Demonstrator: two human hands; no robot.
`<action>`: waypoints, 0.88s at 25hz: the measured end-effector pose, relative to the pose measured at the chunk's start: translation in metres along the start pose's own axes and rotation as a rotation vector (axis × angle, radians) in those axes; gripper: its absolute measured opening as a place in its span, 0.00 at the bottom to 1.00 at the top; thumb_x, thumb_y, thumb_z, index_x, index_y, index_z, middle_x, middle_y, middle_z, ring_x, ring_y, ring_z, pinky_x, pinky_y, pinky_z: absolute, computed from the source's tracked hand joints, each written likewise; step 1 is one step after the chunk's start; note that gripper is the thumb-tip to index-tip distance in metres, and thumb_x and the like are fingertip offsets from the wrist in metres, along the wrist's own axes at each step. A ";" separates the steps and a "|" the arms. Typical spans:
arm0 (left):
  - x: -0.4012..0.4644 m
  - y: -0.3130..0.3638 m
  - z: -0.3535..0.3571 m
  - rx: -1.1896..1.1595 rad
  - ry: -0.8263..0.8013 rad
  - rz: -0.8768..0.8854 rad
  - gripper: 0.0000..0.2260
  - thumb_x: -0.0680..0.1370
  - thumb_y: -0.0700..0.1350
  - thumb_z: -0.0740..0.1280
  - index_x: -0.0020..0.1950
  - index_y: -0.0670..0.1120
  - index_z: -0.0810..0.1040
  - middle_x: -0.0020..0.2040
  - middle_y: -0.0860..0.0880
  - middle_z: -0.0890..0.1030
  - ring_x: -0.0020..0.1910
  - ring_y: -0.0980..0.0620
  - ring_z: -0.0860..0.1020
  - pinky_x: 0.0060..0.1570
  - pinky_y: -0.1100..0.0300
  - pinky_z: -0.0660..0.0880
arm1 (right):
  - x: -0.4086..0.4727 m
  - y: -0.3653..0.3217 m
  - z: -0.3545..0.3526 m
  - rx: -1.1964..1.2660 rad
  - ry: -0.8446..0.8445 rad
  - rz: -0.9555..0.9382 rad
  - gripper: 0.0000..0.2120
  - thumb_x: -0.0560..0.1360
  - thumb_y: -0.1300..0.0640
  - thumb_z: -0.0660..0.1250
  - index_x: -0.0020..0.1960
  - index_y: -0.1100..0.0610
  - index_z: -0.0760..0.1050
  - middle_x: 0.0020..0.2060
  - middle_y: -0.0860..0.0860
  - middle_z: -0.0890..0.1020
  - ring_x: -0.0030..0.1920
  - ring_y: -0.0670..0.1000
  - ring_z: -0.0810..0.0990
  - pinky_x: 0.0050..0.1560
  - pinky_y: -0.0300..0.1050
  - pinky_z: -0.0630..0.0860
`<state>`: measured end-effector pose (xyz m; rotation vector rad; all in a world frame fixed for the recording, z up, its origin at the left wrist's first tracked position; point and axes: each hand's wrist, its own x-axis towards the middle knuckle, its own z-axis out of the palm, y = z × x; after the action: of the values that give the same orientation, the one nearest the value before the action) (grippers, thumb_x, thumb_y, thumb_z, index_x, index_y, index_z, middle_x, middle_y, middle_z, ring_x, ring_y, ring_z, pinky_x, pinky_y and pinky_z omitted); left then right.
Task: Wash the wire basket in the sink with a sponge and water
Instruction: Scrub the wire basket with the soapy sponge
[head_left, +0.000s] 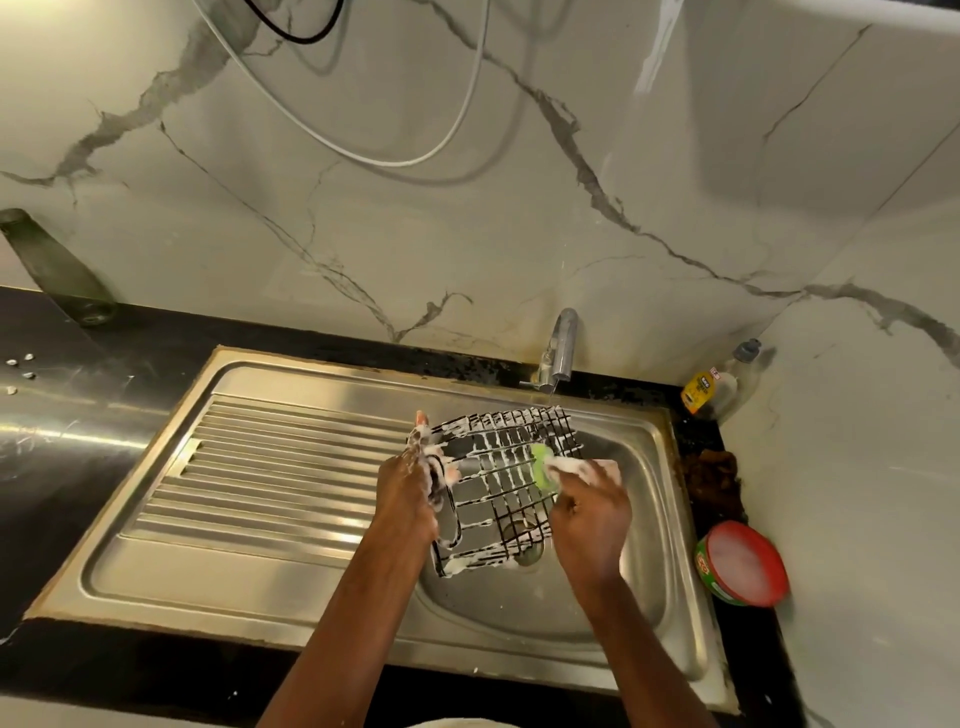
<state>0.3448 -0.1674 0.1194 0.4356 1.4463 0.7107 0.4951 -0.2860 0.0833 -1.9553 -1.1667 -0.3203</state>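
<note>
Black stone countertop (62, 467) runs along the left, with a few small white specks (21, 364) lying on it near the far edge. A dull green flat object (57, 270) leans against the white marble-veined wall (415, 234) at far left; what it is cannot be told. Two cables, one white (415, 161) and one black (291, 31), hang in loops on the wall above.

Set into the counter is the stainless steel sink unit (156, 587): ribbed draining board (270, 467) on the left, basin on the right.

My left hand (410, 493) grips the left edge of the black wire basket (498, 483), fingers curled round the wires and coated in white foam. The basket is held tilted over the basin, above the drain, its wires streaked with suds. The chrome tap (561, 348) stands at the back edge of the sink, and a thin stream of water falls from it onto the far corner of the basket.

My right hand (592, 514) grasps the green sponge (543, 465), which is pressed against the inside of the basket's grid; foam covers the fingertips.

To the right, in the wall corner, stands a clear bottle with a yellow label (711, 389). Nearer, a brown clump (711, 478) lies on the counter beside the sink rim. A round red-rimmed tub with a green side (743, 564), holding whitish paste, sits at the right edge.
</note>
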 end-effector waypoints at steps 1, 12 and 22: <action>0.001 0.000 0.000 -0.007 0.003 -0.007 0.11 0.81 0.49 0.70 0.43 0.43 0.80 0.37 0.44 0.79 0.34 0.50 0.74 0.33 0.58 0.68 | -0.002 -0.006 0.002 0.057 -0.004 0.061 0.16 0.66 0.71 0.68 0.47 0.57 0.86 0.41 0.54 0.87 0.38 0.53 0.83 0.33 0.49 0.83; 0.003 0.000 -0.011 -0.035 0.034 0.022 0.14 0.80 0.52 0.70 0.42 0.42 0.81 0.32 0.46 0.78 0.29 0.51 0.73 0.28 0.58 0.67 | -0.022 -0.051 0.009 0.142 -0.051 0.035 0.19 0.67 0.72 0.68 0.51 0.55 0.85 0.43 0.52 0.85 0.39 0.46 0.78 0.34 0.39 0.80; -0.016 0.006 -0.011 -0.017 0.011 0.166 0.22 0.84 0.49 0.66 0.30 0.44 0.71 0.21 0.51 0.66 0.18 0.56 0.63 0.22 0.63 0.60 | -0.005 -0.072 0.002 0.228 -0.156 -0.095 0.18 0.71 0.69 0.66 0.55 0.54 0.85 0.45 0.51 0.86 0.38 0.45 0.80 0.35 0.33 0.78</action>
<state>0.3334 -0.1748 0.1341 0.5438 1.4252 0.8582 0.4330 -0.2704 0.1164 -1.7537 -1.3375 -0.0794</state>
